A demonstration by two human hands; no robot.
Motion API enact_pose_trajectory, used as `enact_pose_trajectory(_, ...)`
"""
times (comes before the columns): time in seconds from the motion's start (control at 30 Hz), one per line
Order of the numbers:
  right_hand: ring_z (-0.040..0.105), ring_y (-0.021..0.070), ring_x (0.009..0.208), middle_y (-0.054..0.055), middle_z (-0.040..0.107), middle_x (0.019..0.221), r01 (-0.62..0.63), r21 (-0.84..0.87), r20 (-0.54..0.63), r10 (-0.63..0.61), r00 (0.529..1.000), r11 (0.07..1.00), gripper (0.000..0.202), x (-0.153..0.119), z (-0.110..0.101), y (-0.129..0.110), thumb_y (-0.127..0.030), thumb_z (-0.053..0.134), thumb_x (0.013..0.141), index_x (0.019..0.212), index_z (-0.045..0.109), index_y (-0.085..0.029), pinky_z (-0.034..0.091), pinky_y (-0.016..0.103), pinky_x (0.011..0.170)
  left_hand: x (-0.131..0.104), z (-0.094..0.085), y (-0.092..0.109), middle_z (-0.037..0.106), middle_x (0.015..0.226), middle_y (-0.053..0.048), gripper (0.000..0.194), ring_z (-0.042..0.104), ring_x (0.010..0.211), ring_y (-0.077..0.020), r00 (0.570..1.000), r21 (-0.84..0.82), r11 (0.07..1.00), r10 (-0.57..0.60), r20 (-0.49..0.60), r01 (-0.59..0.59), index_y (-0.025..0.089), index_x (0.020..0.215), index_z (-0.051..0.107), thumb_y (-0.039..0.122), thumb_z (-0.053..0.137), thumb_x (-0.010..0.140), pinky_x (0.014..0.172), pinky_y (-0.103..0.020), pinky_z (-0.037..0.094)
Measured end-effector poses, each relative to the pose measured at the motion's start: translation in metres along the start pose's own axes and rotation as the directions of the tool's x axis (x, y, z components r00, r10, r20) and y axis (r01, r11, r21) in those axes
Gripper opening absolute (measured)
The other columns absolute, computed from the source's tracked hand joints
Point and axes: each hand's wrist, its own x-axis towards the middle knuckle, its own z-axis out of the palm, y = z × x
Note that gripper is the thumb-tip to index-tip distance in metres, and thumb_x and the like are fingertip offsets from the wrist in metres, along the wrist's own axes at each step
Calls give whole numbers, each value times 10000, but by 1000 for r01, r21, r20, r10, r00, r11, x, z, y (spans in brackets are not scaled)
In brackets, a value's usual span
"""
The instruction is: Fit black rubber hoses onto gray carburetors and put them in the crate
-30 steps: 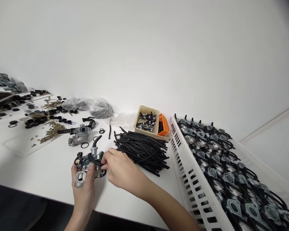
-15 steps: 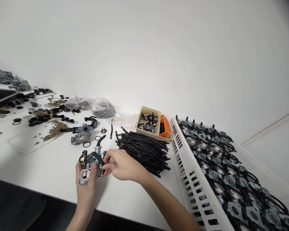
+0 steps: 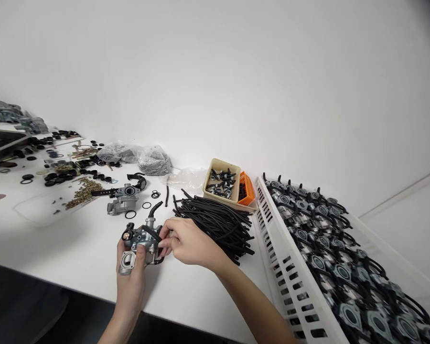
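Note:
A grey metal carburetor (image 3: 148,248) is held above the white table, its black rubber cap pointing up and to the right. My left hand (image 3: 133,279) grips it from below, thumb across its front near the flange opening. My right hand (image 3: 181,241) is closed at its right side, thumb and fingers pinching a black rubber hose (image 3: 152,233) that runs across the body. The fingers hide the hose's right end. Behind, a second carburetor (image 3: 123,198) lies on the table beside several black O-rings (image 3: 131,214).
A heap of black hoses (image 3: 215,222) lies right of my hands. Behind it stand a cream bin (image 3: 205,188) of small fittings and an orange basket (image 3: 250,188). A white crate (image 3: 283,253) of carburetors fills the right. Brass parts (image 3: 84,192) and black caps (image 3: 59,180) are scattered left.
Both hands and the carburetor have shifted slightly right in the view. My right fingers have moved a little along the hose at the carburetor's right side.

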Motion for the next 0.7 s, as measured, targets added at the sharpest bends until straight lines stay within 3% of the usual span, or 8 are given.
enact_pose_trajectory(0.27,644,138,746,-18,603,697,33,-108,23,-31,999,994,159,2,3,4,-93,635,813,735,530,-184,450,217,674,0,0,-1,618,1069,-25,481,609,941,-195,1000,3,1000,13,13,-13,276,1158,567,503,707,757,780,-256,497)
enact_pose_trajectory(0.4,595,132,782,6,572,831,61,-219,10,-60,998,974,137,0,7,6,-137,653,810,733,548,-180,436,215,672,-2,0,0,630,1050,-18,497,617,940,-198,1000,-6,1000,4,6,-4,290,1172,568,485,728,744,770,-252,495)
enact_pose_trajectory(0.7,556,185,847,51,607,876,120,-611,-26,-171,985,782,71,-9,20,-4,-153,586,839,769,582,-167,412,291,718,-5,-1,0,644,1045,-17,490,627,929,-192,1000,-32,999,18,-1,-18,300,1184,571,472,727,753,757,-243,497)
